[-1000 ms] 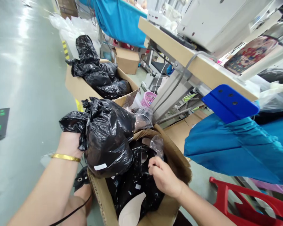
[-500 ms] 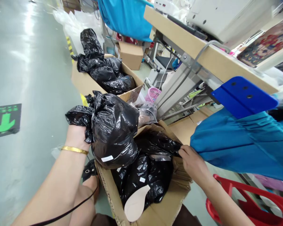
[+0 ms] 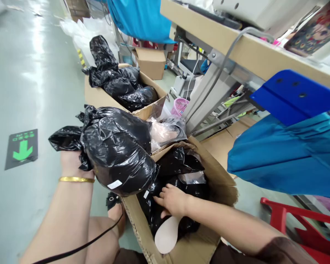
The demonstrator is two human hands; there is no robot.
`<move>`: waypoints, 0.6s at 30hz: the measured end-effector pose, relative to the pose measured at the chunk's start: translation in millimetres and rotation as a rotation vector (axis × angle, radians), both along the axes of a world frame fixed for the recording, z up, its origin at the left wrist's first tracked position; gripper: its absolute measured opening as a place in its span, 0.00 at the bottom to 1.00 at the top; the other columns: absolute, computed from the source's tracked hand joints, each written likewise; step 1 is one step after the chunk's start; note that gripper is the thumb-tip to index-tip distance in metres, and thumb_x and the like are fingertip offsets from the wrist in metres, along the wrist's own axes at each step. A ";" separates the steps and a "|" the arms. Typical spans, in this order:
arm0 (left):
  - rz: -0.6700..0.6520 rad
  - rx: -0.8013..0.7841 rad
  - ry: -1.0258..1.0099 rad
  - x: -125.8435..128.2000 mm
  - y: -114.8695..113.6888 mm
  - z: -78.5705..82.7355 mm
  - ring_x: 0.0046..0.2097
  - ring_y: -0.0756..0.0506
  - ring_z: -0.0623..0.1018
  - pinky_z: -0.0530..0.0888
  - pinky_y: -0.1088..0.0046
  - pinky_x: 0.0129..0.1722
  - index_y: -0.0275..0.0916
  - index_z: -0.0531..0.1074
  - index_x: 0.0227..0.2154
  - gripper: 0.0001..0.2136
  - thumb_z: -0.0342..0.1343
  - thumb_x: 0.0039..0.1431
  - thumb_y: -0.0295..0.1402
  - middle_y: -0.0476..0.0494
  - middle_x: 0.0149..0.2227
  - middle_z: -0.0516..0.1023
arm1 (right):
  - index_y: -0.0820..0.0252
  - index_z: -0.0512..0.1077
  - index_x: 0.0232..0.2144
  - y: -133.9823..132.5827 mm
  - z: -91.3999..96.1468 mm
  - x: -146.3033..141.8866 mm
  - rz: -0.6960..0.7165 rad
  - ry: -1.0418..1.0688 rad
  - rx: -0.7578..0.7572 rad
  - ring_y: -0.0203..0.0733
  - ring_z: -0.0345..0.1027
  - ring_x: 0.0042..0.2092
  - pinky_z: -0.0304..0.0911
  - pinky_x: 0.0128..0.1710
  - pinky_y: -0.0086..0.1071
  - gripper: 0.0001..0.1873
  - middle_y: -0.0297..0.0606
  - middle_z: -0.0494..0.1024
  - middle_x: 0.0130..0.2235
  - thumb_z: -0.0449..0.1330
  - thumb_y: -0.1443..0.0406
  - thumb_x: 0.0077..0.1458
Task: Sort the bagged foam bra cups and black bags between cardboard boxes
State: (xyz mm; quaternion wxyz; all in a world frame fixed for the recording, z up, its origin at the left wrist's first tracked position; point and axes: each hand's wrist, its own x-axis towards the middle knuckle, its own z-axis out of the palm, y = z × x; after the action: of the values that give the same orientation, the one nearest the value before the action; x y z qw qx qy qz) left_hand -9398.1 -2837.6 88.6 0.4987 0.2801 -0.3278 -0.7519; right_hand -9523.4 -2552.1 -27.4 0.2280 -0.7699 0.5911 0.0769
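Observation:
My left hand (image 3: 73, 164), wearing a gold bangle, is closed around the knotted neck of a full black plastic bag (image 3: 115, 146) with a white label. Its fingers are mostly hidden behind the plastic. The bag hangs over the left edge of an open cardboard box (image 3: 137, 223). Inside that box lie more black plastic bags (image 3: 178, 161). Over them reaches my right hand (image 3: 174, 201), fingers apart and holding nothing, the fingertips at the black plastic. Just below it a flat, pale teardrop-shaped piece (image 3: 166, 236) rests at the box's near end.
Beyond stands a second cardboard box (image 3: 95, 91) full of black bags. A clear bag (image 3: 167, 132) of pale pieces lies between the boxes. To the right are a worktable (image 3: 253, 55), a blue plate (image 3: 297, 95), hanging blue cloth (image 3: 286, 157) and a red stool (image 3: 280, 216).
My right hand has let go of the black plastic at the box's right side and moved left over the bags. My left hand has carried its bag a little to the left.

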 end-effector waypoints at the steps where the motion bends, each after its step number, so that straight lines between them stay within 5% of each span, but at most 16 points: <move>1: -0.010 0.017 0.006 -1.1 -1.1 -1.2 0.46 0.35 0.83 0.83 0.50 0.51 0.44 0.74 0.31 0.15 0.70 0.44 0.45 0.44 0.37 0.85 | 0.61 0.80 0.47 10.2 -2.6 -4.7 0.008 0.027 0.036 0.51 0.71 0.43 0.64 0.47 0.44 0.25 0.45 0.82 0.40 0.68 0.47 0.60; 4: -0.030 0.065 0.041 -3.3 -4.3 -6.2 0.47 0.36 0.83 0.83 0.52 0.51 0.47 0.75 0.31 0.15 0.72 0.44 0.44 0.43 0.38 0.85 | 0.56 0.80 0.37 46.2 11.9 -20.1 -0.011 0.065 0.119 0.50 0.69 0.47 0.62 0.49 0.45 0.16 0.40 0.80 0.41 0.64 0.51 0.65; 9: -0.033 0.105 0.088 -5.8 -3.8 -10.3 0.47 0.38 0.84 0.82 0.52 0.54 0.47 0.73 0.29 0.12 0.68 0.52 0.45 0.47 0.36 0.85 | 0.54 0.79 0.44 75.8 37.5 -29.7 -0.079 0.094 0.297 0.53 0.69 0.52 0.62 0.54 0.50 0.13 0.41 0.79 0.45 0.61 0.54 0.68; 16: -0.060 0.104 0.137 -10.2 -2.5 -12.4 0.48 0.38 0.84 0.81 0.51 0.56 0.42 0.72 0.27 0.12 0.64 0.59 0.43 0.45 0.35 0.85 | 0.64 0.81 0.34 37.1 25.2 4.1 0.059 0.118 0.237 0.55 0.70 0.51 0.67 0.54 0.47 0.10 0.48 0.77 0.46 0.63 0.64 0.64; 18: -0.064 0.087 0.138 -11.3 -1.7 -12.0 0.48 0.39 0.83 0.80 0.51 0.56 0.41 0.73 0.29 0.13 0.64 0.59 0.44 0.44 0.37 0.85 | 0.65 0.81 0.41 16.0 11.4 20.5 0.078 0.103 0.275 0.53 0.74 0.47 0.71 0.47 0.43 0.11 0.49 0.79 0.46 0.60 0.64 0.67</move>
State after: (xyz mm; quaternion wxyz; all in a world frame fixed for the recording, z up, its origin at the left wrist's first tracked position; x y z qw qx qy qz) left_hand -9409.4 -2839.2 76.6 0.4833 0.2383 -0.2683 -0.7985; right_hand -9502.9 -2536.1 -16.0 0.2976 -0.7488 0.5556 0.2051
